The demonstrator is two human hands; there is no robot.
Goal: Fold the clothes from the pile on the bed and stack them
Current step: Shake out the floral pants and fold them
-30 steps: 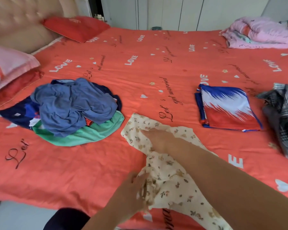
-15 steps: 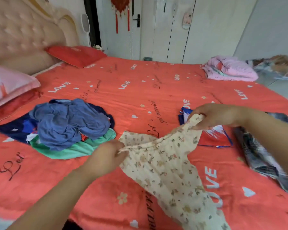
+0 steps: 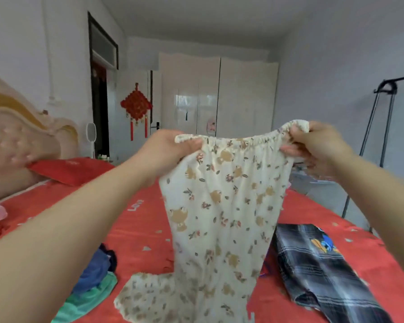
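Pile (image 3: 91, 273) of unfolded blue and green clothes sits at near left edge of bed (image 3: 138, 229), so plenty left to do. Floral pants (image 3: 222, 206) are off the pile, held up over middle of bed, leg ends trailing on the sheet by the near edge; not folded yet. Plaid garment (image 3: 317, 264) lies loose toward right edge and looks unfolded too. Left hand (image 3: 168, 152) and right hand (image 3: 320, 148) each pinch one end of the elastic waistband, fingers (image 3: 289, 149) clamped on cloth, stretching it wide. No finished stack in view; could be hidden behind the pants. Judged early-to-mid: this item is at shake-out, folding and stacking not done. Red pillow (image 3: 70, 171) at head end, wardrobe (image 3: 215, 94) beyond.
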